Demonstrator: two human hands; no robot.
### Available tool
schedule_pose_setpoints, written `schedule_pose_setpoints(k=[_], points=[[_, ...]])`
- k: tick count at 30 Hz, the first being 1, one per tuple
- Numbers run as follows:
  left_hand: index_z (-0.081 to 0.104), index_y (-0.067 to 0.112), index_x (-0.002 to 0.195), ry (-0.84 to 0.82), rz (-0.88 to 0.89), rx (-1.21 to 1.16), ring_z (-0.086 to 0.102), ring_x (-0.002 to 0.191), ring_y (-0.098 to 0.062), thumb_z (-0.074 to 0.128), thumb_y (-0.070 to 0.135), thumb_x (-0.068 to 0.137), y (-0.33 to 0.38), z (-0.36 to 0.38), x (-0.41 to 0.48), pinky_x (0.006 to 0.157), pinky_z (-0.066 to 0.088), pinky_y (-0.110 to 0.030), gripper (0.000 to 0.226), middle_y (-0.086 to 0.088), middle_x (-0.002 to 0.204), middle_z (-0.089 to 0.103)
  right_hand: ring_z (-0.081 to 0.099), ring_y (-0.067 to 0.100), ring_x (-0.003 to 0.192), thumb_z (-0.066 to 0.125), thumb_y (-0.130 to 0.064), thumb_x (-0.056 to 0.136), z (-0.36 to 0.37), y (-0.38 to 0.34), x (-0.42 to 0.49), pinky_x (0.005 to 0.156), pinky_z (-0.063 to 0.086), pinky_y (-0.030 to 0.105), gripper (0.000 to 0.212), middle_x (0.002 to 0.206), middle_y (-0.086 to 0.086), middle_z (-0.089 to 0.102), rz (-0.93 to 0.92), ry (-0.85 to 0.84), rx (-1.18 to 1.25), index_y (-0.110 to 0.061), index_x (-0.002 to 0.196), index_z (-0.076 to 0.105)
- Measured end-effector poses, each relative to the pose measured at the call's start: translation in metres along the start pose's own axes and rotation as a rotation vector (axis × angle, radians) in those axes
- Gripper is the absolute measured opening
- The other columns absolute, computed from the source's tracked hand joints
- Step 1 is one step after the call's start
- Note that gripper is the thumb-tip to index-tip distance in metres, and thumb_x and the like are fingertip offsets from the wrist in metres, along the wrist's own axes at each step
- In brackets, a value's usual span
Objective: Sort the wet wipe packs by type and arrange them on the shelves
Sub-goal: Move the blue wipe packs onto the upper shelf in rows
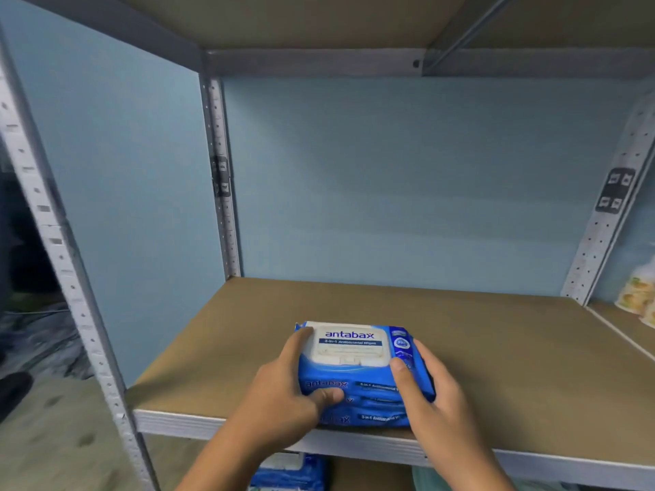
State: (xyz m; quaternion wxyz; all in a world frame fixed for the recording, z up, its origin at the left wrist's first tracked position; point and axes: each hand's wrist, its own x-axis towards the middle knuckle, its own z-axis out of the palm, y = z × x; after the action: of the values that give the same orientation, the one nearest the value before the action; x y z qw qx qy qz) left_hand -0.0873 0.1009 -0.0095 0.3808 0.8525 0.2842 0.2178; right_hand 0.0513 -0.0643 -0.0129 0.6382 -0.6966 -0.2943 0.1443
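A stack of blue antabax wet wipe packs with a white flip lid on top rests near the front edge of the brown shelf board. My left hand grips the stack's left side, thumb on its front face. On the right side, my right hand holds the stack with the thumb lying over the top pack. The stack looks about three packs high.
Grey perforated metal uprights frame the bay, with a blue wall behind and another shelf board overhead. More blue packs lie on the shelf below. Pale yellow-patterned packs sit in the neighbouring bay at the right.
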Motion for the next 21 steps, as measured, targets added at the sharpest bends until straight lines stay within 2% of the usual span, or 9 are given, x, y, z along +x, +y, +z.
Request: schedule_pose_setpoints(k=[2,5,7,9,11,13,15,18,21], points=[[0.031,0.044,0.149,0.027,-0.005,0.051,0.059,0.104,-0.002,0.081,0.051,0.076,-0.008,0.004,0.004,0.08,0.042,-0.006,0.089,0.022,0.118,0.061,0.066,-0.014,0.088,0.062,-0.032,0.097,0.001,0.004,0.005,0.065,0.046,0.002,0.02,0.096,-0.037,0.068,-0.014,-0.032,-0.047,-0.045,0.112,0.06],[0.029,0.047,0.152,0.059,0.019,0.121,0.059,0.095,-0.008,0.077,0.065,0.072,-0.02,0.003,0.008,0.084,0.045,-0.016,0.095,0.019,0.117,0.064,0.065,-0.014,0.084,0.057,-0.046,0.096,-0.001,0.003,0.009,0.062,0.046,0.004,0.015,0.093,-0.037,0.068,-0.057,-0.039,-0.187,-0.049,0.111,0.061],[0.023,0.052,0.151,0.06,0.037,0.162,0.058,0.094,-0.01,0.071,0.075,0.07,-0.025,0.005,0.008,0.087,0.048,-0.02,0.097,0.019,0.115,0.063,0.066,-0.009,0.086,0.048,-0.061,0.093,-0.001,0.008,0.009,0.066,0.047,0.008,0.028,0.094,-0.033,0.069,-0.094,-0.007,-0.354,-0.051,0.116,0.059],[0.015,0.054,0.15,0.096,0.074,0.198,0.056,0.107,-0.01,0.064,0.08,0.069,-0.027,0.008,0.004,0.094,0.05,-0.029,0.098,0.016,0.127,0.054,0.063,0.003,0.098,0.038,-0.072,0.09,0.001,0.021,0.009,0.078,0.05,0.024,0.045,0.104,-0.022,0.065,-0.15,0.102,-0.524,-0.048,0.124,0.053],[0.01,0.051,0.152,0.175,0.142,0.255,0.04,0.132,-0.01,0.064,0.075,0.073,-0.026,0.009,-0.003,0.104,0.046,-0.032,0.099,0.014,0.149,0.032,0.055,0.021,0.116,0.036,-0.068,0.094,0.003,0.029,0.004,0.092,0.05,0.04,0.049,0.128,-0.01,0.05,-0.277,0.229,-0.633,-0.041,0.133,0.048],[0.012,0.049,0.155,0.224,0.277,0.352,0.023,0.146,-0.011,0.068,0.066,0.077,-0.024,0.011,-0.012,0.109,0.043,-0.031,0.097,0.014,0.16,0.016,0.047,0.028,0.129,0.043,-0.056,0.094,0.006,0.028,-0.003,0.102,0.047,0.046,0.053,0.146,0.001,0.041,-0.438,0.231,-0.744,-0.033,0.142,0.048],[0.019,0.048,0.155,0.227,0.435,0.441,0.021,0.151,-0.015,0.065,0.061,0.077,-0.027,0.018,-0.018,0.107,0.045,-0.032,0.091,0.014,0.165,0.015,0.041,0.029,0.138,0.053,-0.047,0.085,0.011,0.03,-0.011,0.103,0.048,0.047,0.062,0.156,0.0,0.038,-0.54,0.127,-0.872,-0.033,0.146,0.047],[0.025,0.048,0.154,0.214,0.487,0.471,0.027,0.15,-0.021,0.057,0.06,0.08,-0.034,0.03,-0.018,0.101,0.05,-0.034,0.082,0.014,0.165,0.02,0.036,0.028,0.145,0.07,-0.039,0.072,0.016,0.036,-0.016,0.098,0.053,0.048,0.085,0.161,-0.006,0.031,-0.497,0.006,-0.985,-0.038,0.15,0.037],[0.032,0.046,0.152,0.237,0.487,0.462,0.031,0.149,-0.02,0.074,0.047,0.082,-0.04,0.035,-0.015,0.102,0.051,-0.035,0.082,0.011,0.162,0.028,0.044,0.027,0.14,0.085,-0.031,0.067,0.018,0.039,-0.016,0.095,0.057,0.042,0.091,0.157,-0.006,0.04,-0.476,-0.013,-0.992,-0.037,0.148,0.044]])
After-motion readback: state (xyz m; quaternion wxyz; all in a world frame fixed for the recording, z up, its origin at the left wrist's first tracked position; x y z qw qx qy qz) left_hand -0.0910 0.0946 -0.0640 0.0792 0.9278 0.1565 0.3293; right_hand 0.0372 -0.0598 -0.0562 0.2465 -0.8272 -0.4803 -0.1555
